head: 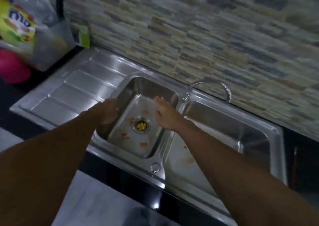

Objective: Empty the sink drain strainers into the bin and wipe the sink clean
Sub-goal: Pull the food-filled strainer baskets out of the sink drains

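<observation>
Right hand [165, 115] hovered over the sink [148, 87], fingers straight and apart; the strainer [141, 125], holding yellow bits, sat at its eight o'clock. Left hand [108, 111] lay at the rim, fingers unreadable. A tilted lift could have scattered those bits.

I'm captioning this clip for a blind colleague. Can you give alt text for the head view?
Two bare hands reach over the left bowl of a steel double sink: the left hand at its left rim, the right hand open above it. Its strainer holds yellow bits, and orange scraps lie around it.
</observation>
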Demonstrator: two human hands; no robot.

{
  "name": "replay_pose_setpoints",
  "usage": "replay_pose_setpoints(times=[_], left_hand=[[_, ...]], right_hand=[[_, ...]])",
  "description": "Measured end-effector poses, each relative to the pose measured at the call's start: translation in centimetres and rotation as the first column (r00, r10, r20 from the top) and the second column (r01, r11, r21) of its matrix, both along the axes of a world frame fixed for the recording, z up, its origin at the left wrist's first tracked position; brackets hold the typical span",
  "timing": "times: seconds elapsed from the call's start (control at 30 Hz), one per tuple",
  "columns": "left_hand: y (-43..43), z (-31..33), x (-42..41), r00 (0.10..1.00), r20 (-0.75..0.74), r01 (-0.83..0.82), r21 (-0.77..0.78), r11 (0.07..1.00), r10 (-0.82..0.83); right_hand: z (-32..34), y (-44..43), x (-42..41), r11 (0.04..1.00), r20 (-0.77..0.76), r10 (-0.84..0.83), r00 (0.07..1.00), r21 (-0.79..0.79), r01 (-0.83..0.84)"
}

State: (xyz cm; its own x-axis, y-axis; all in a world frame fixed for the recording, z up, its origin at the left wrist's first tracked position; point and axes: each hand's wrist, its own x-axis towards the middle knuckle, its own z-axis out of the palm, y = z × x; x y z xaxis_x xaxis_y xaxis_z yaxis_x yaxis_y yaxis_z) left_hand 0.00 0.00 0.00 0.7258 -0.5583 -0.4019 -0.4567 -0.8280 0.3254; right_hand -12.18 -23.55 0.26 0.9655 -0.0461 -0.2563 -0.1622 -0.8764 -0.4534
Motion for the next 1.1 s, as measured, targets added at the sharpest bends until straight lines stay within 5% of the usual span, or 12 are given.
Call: replay_pose_setpoints(times=[0.17,0.5,1.1], left_hand=[[5.2,-5.9,0.6,1.0,0.015,-0.006,0.15,0.989,0.004],[9.4,-12.7,-0.3,0.971,0.233,0.055,0.014,0.998,-0.057],[8.7,-12.5,-0.3,0.962,0.27,0.035,0.006,0.999,-0.036]], right_hand=[[-5.1,2.7,0.5,0.999,-0.171,0.018,0.985,0.053,-0.009],[-15.5,5.2,1.2,1.0,-0.456,0.015,0.89,0.01,-0.012],[-23.2,6.1,4.3,0.985,-0.492,0.09,0.866,-0.086,-0.152]])
